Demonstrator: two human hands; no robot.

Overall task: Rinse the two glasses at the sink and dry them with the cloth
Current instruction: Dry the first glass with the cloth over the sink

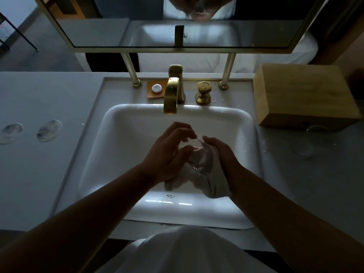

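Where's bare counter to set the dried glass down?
Left grey counter, in front of the two round clear coasters, is bare. The right side is tighter: a pale wooden box, a clear glass and water droplets. Behind the white basin, the gold faucet crowds it.

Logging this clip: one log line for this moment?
phase: drying | left hand: glass | right hand: cloth | over sink | tap: off

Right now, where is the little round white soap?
The little round white soap sits on an orange-brown dish at the back of the white sink, just left of the gold tap.

A pale countertop [39, 174] carries a wooden box [303, 95], a soap dish [155, 89] and a glass [302, 147].
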